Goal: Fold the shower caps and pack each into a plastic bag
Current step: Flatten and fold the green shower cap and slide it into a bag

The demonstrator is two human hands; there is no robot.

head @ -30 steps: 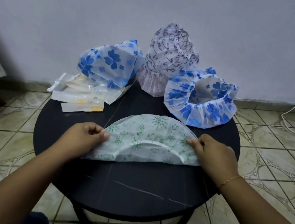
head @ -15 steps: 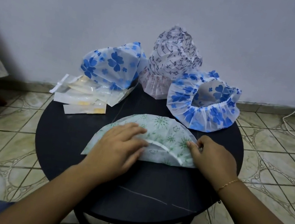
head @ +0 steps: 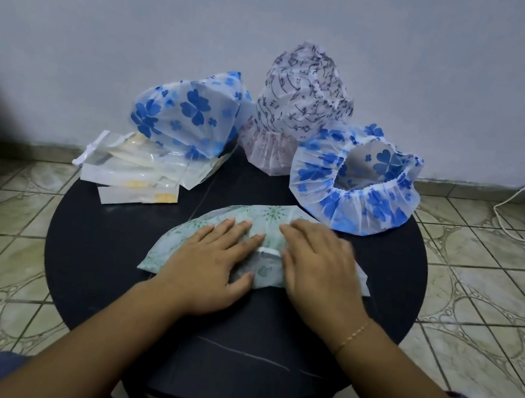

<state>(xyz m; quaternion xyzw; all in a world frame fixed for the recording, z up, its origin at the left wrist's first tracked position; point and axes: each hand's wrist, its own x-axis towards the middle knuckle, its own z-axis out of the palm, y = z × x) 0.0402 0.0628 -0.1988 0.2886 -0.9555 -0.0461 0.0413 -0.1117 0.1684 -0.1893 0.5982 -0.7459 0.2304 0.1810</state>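
A round black table [head: 98, 258] fills the middle of the view, its left and near parts bare, with a thin pale scratch [head: 242, 353] across the near side. At the far left edge a stack of plastic bags [head: 132, 177] lies flat, partly overhanging the rim; pale and yellow contents show through them, too unclear to name. A blue-flowered cap [head: 188, 117] sits on the far end of that stack, puffed up.

In front, the green cap [head: 170, 242] lies flattened on the table as a half-round, straight edge toward the person. The left hand [head: 209, 259] rests on its left half with fingers straight and spread, pressing down and gripping nothing. The right hand [head: 318, 270] lies just beside it on the right half, fingers likewise flat and slightly blurred; a thin gold bracelet [head: 351, 337] circles that wrist. A white elastic band [head: 268, 252] shows between the two hands.

Behind, at the far edge, a grey-patterned cap [head: 300, 111] stands tall against the wall. To its right a second blue cap [head: 354, 183] sits with its opening facing up and forward, touching the green cap's far right corner. A white cable [head: 523, 207] runs over the tiled floor [head: 482, 287] at right.
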